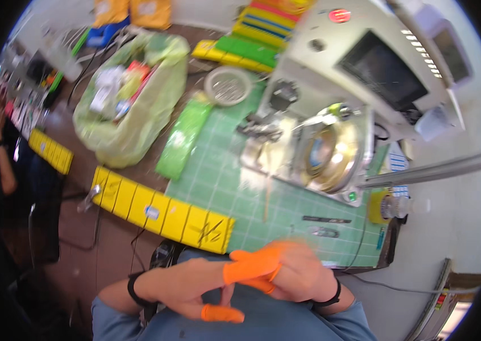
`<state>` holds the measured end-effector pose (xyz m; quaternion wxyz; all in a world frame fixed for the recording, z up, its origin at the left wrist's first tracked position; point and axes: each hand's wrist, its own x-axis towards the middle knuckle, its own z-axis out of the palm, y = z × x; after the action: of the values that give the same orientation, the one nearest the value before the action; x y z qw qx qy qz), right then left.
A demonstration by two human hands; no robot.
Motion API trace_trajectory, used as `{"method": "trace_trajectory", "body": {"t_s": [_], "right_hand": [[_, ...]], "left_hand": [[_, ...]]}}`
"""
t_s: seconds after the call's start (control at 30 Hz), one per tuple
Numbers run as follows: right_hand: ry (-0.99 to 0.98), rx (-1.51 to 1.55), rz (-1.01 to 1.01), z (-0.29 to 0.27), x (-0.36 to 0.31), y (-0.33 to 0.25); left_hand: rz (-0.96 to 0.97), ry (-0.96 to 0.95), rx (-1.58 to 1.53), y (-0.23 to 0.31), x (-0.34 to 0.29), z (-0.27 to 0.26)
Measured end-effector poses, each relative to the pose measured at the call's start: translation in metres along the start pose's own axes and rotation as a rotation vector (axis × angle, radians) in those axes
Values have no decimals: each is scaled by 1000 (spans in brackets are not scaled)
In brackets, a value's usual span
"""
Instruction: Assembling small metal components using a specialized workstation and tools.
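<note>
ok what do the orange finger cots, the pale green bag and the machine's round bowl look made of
Finger cots: probably latex or similar rubber, matte, hugging the fingers. Bag: thin, translucent plastic film, judging by its wrinkles. Bowl: likely metal, polished, with bright highlights.

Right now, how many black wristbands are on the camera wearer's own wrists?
2: one wristband by the left hand, one wristband by the right hand. The sleeves could hide more.
</note>
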<state>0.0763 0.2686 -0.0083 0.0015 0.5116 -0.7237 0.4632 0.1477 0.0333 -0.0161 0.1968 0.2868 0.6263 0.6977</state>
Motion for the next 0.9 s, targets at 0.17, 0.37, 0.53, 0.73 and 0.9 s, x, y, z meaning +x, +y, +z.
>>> {"method": "trace_trajectory", "body": {"t_s": [0.17,0.37,0.53,0.73,0.9], "right_hand": [[23,-127,-34,-5,-17,4],[-181,179,332,-8,-25,3],[-95,-172,388,-17,-24,25],[-78,-188,392,-31,-22,43],[-152,-396,564,-23,-15,46]], "left_hand": [[9,-10,168,5,20,-2],[-76,-150,418,10,38,-15],[250,157,436,41,45,-65],[141,592,291,84,73,-105],[-99,441,1228,72,127,-165]]}}
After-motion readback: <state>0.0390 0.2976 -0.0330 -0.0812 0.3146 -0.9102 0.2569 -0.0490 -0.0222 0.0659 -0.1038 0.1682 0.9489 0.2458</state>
